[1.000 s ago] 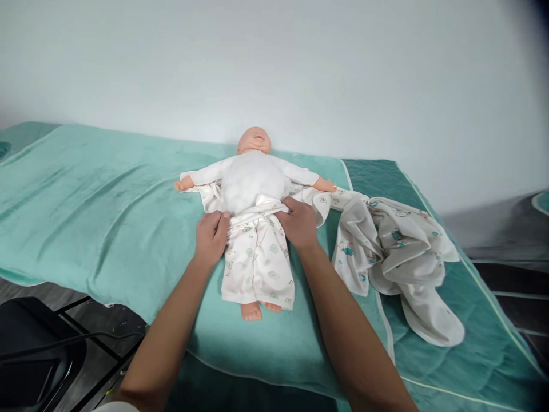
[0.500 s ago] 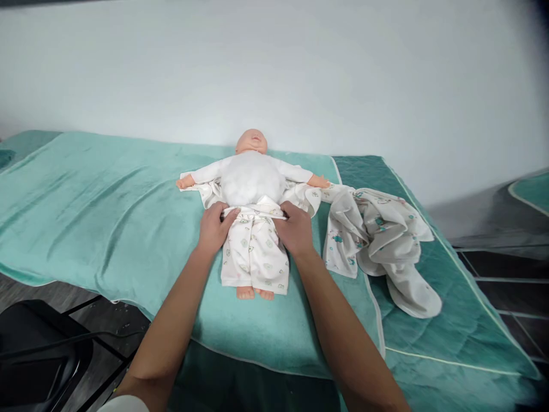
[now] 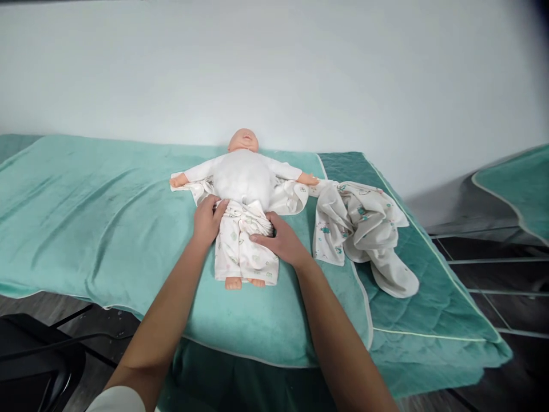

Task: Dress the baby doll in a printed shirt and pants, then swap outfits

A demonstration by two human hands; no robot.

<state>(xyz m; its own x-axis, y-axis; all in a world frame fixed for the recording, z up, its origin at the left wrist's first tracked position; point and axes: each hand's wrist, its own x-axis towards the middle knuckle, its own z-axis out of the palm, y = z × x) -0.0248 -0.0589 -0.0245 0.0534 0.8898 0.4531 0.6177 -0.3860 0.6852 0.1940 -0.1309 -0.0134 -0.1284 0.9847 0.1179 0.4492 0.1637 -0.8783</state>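
Observation:
A baby doll (image 3: 242, 174) with a white cloth body lies on its back, arms spread and feet toward me. White printed baby pants (image 3: 244, 252) cover its legs, with only the feet showing below the hems. At the left of the waistband my left hand (image 3: 207, 220) pinches the fabric between thumb and fingers. My right hand (image 3: 281, 237) grips the pants at the doll's other hip, its thumb lying over the front. An open printed baby shirt (image 3: 289, 197) is spread underneath the doll's back and arms.
To the right lies a crumpled white printed garment (image 3: 373, 229). A light green blanket (image 3: 120, 229) covers most of the bed, over a darker quilted cover (image 3: 412, 286). A black chair (image 3: 38, 355) stands at lower left, and a white wall (image 3: 257, 68) runs behind.
My right hand has shifted down from the waistband to the side of the pants, bunching the cloth there. My left hand stays at the waistband. The camera view has turned slightly right.

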